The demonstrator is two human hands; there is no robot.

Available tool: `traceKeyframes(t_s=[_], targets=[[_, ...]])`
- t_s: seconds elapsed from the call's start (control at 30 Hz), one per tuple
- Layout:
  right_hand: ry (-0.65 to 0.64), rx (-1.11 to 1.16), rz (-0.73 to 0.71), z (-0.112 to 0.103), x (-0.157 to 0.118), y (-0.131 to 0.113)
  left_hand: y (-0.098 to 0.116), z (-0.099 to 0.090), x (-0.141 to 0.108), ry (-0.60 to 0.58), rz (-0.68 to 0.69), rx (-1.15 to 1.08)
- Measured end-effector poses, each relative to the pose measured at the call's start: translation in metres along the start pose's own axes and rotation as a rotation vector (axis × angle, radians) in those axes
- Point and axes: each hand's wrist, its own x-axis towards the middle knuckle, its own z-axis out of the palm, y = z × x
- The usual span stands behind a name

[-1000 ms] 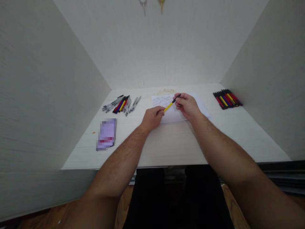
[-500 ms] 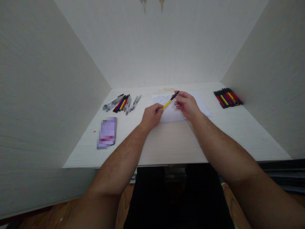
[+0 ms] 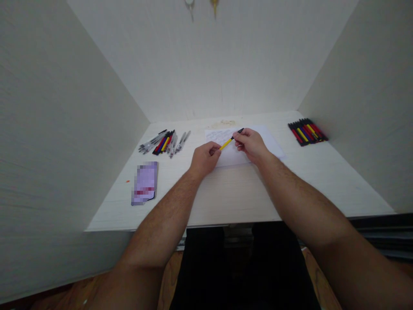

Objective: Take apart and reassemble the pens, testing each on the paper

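Both hands grasp one yellow pen (image 3: pixel 226 143) above the paper (image 3: pixel 272 142) on the counter (image 3: pixel 232 193): left hand (image 3: pixel 204 158) pinching its near end, right hand (image 3: pixel 250 144) its black far end.

Single head view, looking forward-down over desk (image 3: pixel 232 193), mid-range.

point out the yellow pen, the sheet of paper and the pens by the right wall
yellow pen (image 3: pixel 226 144), head view, on its yellow barrel between the hands
sheet of paper (image 3: pixel 274 144), head view, on its bare right part
pens by the right wall (image 3: pixel 307 131), head view, middle of the row
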Motion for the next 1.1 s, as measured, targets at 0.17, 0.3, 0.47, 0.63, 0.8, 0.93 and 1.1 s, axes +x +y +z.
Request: traceKeyframes(t_s=[0.17,0.3,0.47,0.63,0.8,0.93,1.1], targets=[[-0.015,0.016,-0.005,0.000,0.000,0.000,0.000,0.000,-0.001,-0.015,0.001,-0.029],[-0.035,0.055,-0.035,0.001,0.000,-0.001,-0.001,0.000,-0.001,-0.035,0.008,-0.036],[-0.075,0.102,-0.023,0.002,-0.003,-0.005,-0.002,0.001,-0.001,-0.043,0.000,-0.048],[-0.097,0.071,0.010,0.002,-0.003,-0.004,0.000,0.000,-0.001,-0.040,-0.011,-0.042],[-0.054,-0.032,0.029,0.002,0.001,0.003,0.003,-0.001,-0.001,-0.016,-0.014,-0.013],[-0.030,-0.056,0.007,0.002,0.002,0.005,0.002,-0.001,-0.001,-0.029,-0.018,-0.017],[-0.035,0.006,-0.031,0.002,0.001,0.003,0.002,-0.001,-0.001,-0.029,-0.019,0.002]])
